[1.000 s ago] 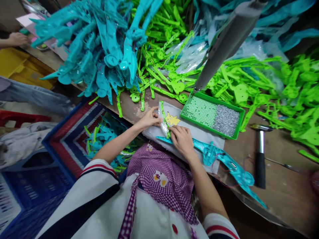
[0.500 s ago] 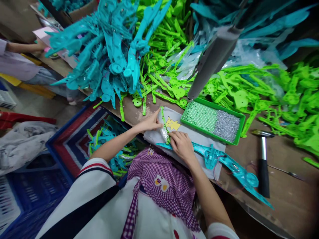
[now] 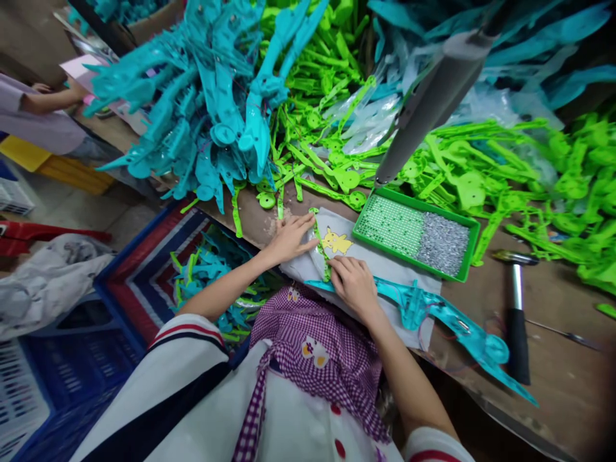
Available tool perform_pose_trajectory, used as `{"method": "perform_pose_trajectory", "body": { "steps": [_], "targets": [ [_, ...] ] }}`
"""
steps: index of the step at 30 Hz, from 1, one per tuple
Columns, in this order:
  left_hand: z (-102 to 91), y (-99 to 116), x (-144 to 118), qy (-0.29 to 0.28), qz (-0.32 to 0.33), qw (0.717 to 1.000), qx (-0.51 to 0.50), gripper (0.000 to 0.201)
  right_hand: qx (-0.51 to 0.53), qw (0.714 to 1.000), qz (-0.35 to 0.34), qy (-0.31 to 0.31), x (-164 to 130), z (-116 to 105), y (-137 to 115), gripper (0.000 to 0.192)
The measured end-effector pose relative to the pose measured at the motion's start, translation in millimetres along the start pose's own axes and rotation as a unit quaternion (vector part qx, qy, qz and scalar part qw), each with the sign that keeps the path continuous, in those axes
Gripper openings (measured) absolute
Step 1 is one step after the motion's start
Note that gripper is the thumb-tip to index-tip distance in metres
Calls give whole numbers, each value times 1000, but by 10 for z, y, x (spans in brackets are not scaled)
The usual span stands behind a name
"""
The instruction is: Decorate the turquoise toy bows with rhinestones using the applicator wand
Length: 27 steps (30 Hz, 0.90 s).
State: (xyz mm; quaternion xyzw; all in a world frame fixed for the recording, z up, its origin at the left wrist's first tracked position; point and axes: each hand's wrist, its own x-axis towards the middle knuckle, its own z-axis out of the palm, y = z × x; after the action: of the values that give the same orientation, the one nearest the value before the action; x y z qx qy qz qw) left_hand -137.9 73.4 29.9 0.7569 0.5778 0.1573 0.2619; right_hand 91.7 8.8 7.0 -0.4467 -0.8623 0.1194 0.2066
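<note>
A narrow lime-green plastic piece [image 3: 320,244] lies on a grey cloth [image 3: 389,260] with a yellow cartoon figure. Clear, shiny plastic shows along its left side. My left hand [image 3: 290,240] rests flat at the strip's left, its fingers apart and reaching to the strip's edge. At the near end of the strip, my right hand [image 3: 355,283] has bent fingers closed on it; the fingertips are partly hidden. A turquoise plastic part [image 3: 411,301] with thin wires runs beneath my right wrist, across the cloth and beyond it.
A green tray [image 3: 466,273] holds small metal pins behind the cloth. On the right lie a hammer [image 3: 516,321] and a thin screwdriver [image 3: 568,335]. A grey power driver [image 3: 428,109] hangs overhead. Turquoise parts [image 3: 226,83] and green parts [image 3: 462,173] are heaped behind. Another person's arm [image 3: 51,101] shows at left.
My left hand's fingers have opened from a pointing, pressing pose and lie stretched out. My right hand stays at the strip's near end. The view has shifted slightly.
</note>
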Motion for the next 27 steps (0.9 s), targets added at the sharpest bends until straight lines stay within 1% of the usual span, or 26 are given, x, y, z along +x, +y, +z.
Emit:
{"method": "perform_pose_trajectory", "body": {
  "steps": [4,6,7,9,12,13,15,17,18,20,22,24,25,27],
  "targets": [
    [15,-98,26,-12,21,1000,10,60,11,1000,10,0,1,-2,10,25],
    [37,-152,50,-8,33,999,12,61,6,1000,12,-4,3,-13,0,24],
    [44,-171,62,2,37,999,12,60,2,1000,14,-7,4,-17,-9,24],
    [28,-186,75,43,49,998,10,56,-1,1000,23,-9,4,-20,-33,24],
    [-104,-163,64,117,92,989,4,44,7,999,45,12,-8,5,-74,23],
    [-174,-150,65,131,112,985,4,39,9,998,52,26,-16,23,-87,23],
    [-329,-128,121,141,149,979,14,29,10,996,65,60,-33,65,-114,22],
    [-462,-113,305,135,183,973,39,25,8,993,74,91,-45,111,-139,22],
    [-507,-109,452,129,196,970,57,25,4,992,76,103,-45,130,-150,21],
    [-538,-112,832,115,209,966,102,27,-7,990,77,118,-36,153,-166,20],
    [-498,-134,1235,123,187,964,143,33,-19,989,76,122,-23,146,-169,20],
    [-417,-171,1552,119,171,965,162,34,-24,991,60,116,-25,101,-158,20],
    [-373,-194,1657,114,171,964,167,32,-25,992,46,114,-37,64,-150,20],
    [-298,-240,1767,107,181,963,168,26,-18,993,21,118,-82,-27,-136,22]
  ]
}}
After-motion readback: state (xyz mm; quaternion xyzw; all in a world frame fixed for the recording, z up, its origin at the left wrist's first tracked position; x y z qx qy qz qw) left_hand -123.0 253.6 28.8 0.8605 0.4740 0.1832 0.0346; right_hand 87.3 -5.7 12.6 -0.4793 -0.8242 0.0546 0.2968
